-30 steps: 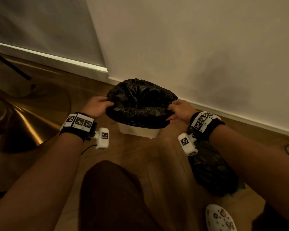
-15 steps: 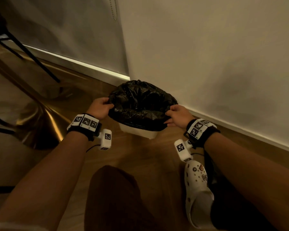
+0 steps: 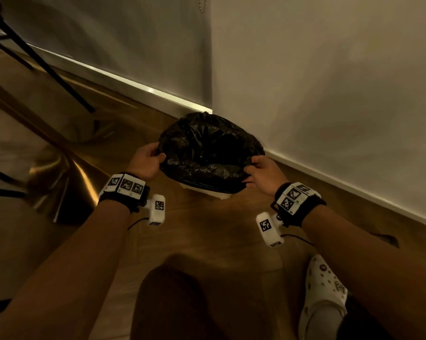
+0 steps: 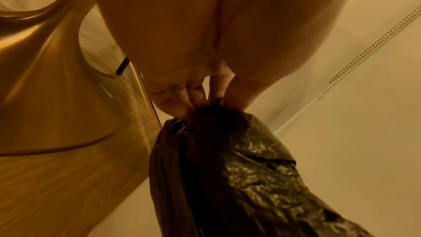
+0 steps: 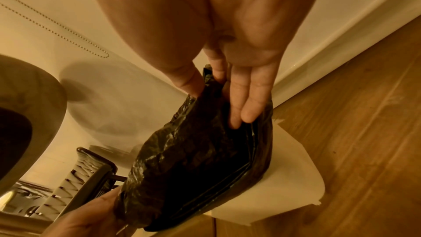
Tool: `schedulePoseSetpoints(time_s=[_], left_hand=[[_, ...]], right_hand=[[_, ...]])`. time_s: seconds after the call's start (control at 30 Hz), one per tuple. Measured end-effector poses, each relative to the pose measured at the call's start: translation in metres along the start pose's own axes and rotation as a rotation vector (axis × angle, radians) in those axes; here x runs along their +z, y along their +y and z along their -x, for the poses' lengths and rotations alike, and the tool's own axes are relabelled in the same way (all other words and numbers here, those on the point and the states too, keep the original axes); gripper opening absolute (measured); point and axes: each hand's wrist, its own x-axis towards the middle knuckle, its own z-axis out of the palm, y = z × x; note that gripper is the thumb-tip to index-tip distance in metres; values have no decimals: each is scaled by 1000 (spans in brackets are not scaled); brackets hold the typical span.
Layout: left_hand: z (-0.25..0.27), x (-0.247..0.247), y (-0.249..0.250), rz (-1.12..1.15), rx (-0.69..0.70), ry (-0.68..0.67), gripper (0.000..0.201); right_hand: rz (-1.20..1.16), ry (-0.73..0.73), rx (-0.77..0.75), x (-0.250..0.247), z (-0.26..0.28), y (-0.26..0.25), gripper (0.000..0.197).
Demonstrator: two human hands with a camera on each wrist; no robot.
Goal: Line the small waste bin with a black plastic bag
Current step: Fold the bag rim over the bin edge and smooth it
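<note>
Brown wooden floor, corner by pale wall. Crinkled black plastic bag draped over small white bin; left hand and right hand pinched its opposite edges.

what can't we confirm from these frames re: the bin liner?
- Inside of the small white plastic waste bin: hidden in the head view by the crinkled black plastic bag; how far the bag reaches down is unknown.
- Bin's far rim: covered by the bag in every view.
- Left hand fingertips: buried in bag folds in the left wrist view.
- Right hand: its thumb tip is behind plastic in the right wrist view.
</note>
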Motion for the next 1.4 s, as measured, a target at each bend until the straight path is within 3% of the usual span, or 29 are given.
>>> schedulePoseSetpoints(time_s=[0.13,0.37,0.63,1.13,1.23,1.4], left_hand=[[-15,-10,-9,22,-11,-5,39],[-36,-18,-19,5,-59,20,42],[-50,-20,-34,89,-20,95,39],[-59,-28,-36,151,23,179,40],[-54,-29,-29,190,-5,180,37],[-44,-30,-11,84,-7,240,44]], right_hand=[[9,0,-25,17,-20,1,23],[9,-27,-23,36,-47,1,34],[6,-47,-44,52,-62,6,48],[52,-34,-89,73,-73,-7,37],[35,-62,-75,74,-74,-12,45],[100,-69,-60,46,-65,-24,46]])
